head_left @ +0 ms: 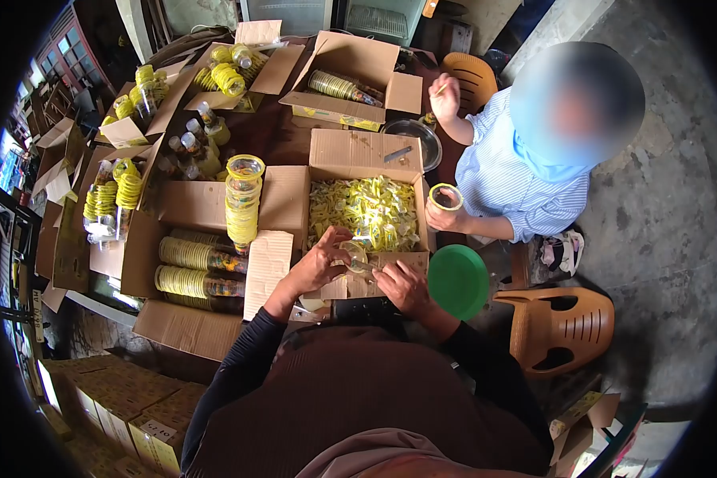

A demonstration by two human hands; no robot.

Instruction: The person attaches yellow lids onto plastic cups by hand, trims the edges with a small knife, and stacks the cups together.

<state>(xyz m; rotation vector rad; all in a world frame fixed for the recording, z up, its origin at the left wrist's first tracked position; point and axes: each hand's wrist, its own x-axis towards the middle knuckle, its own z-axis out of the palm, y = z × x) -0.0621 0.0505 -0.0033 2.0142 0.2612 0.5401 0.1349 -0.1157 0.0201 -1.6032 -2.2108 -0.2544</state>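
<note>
Though transparent, cup (358,256) between hands (320,261) (404,287).

This looks like a small packing workshop: open cardboard boxes (203,201) crowd a desk (283,119), filled with rows of stacked yellow-rimmed cups (185,253) and a heap of small yellow packets (366,209). More cartons (123,402) line the lower left, and bare, stained concrete flooring (661,239) spans the right side.

On a dark strip (37,316), the letters "MA" can be read; writing on the carton label (158,430) is unclear.
</note>
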